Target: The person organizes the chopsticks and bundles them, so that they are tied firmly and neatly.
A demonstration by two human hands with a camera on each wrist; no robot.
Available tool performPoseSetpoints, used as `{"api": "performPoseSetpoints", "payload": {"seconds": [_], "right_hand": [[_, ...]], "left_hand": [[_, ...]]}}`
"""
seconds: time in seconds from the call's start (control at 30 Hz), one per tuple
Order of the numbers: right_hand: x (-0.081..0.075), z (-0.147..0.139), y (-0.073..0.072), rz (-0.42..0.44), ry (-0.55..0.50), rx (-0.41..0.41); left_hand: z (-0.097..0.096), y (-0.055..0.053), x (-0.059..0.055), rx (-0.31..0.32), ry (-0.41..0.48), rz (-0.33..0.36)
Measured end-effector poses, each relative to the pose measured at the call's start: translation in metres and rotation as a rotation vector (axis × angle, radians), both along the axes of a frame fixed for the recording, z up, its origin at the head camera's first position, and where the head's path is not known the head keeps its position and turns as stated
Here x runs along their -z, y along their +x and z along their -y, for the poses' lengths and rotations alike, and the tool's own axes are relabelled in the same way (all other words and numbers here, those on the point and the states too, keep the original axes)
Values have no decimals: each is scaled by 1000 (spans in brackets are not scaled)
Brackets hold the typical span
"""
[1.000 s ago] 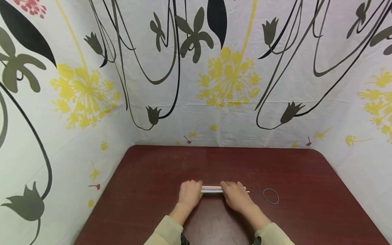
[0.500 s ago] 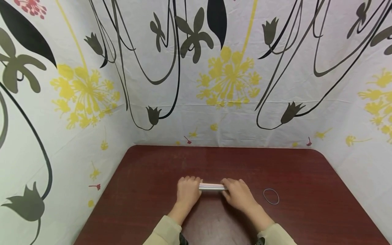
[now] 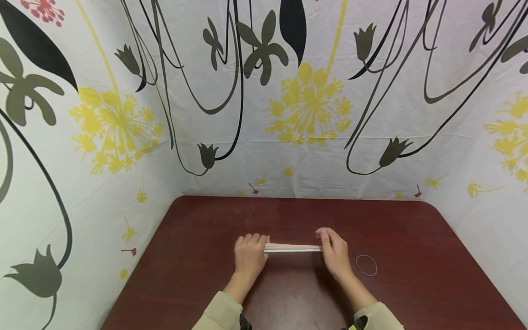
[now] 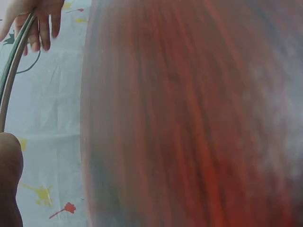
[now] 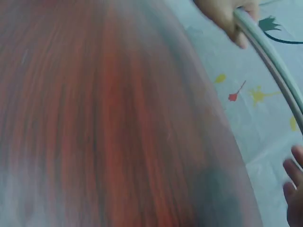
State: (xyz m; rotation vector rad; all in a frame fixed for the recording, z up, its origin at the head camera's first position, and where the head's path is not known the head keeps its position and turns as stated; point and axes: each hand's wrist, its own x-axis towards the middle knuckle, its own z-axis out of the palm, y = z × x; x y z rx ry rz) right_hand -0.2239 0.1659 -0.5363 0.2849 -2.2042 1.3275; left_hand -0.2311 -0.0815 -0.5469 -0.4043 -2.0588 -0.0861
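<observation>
A bundle of thin, pale sticks stretches level between the two hands, above the table, in the head view. My left hand grips its left end with the fingers wrapped round it. At the other end is my right hand, palm turned inward. The left wrist view shows that right hand with its fingers extended and apart, the tips of the sticks meeting the palm. In the right wrist view the left hand encloses the far end of the bundle.
A thin grey loop, like a rubber band, lies on the dark red-brown table to the right of the right hand. White cloth with printed flowers hangs behind the table and along its sides.
My right hand has slid right along the sticks to their end, and its fingers have straightened. More of the bundle shows between the hands, which have both risen slightly. The loop has stayed put.
</observation>
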Motion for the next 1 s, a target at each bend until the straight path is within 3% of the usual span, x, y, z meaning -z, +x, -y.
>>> {"api": "performPoseSetpoints", "payload": {"seconds": [0.13,0.27,0.5,0.67,0.87,1.0], "right_hand": [[-5,9,2,76,-249,-83],[-12,17,4,33,-359,-51],[-41,27,19,-12,-401,52],[-49,32,28,-9,-397,36],[-46,34,32,-103,-387,-25],[-46,29,33,-164,-288,-79]], "left_hand": [[-3,1,-5,17,21,-23],[-8,2,-10,22,23,-58],[-9,3,-16,52,26,-189],[-10,3,-18,34,49,-156],[-11,2,-19,14,57,-128],[-10,2,-19,11,66,-132]]}}
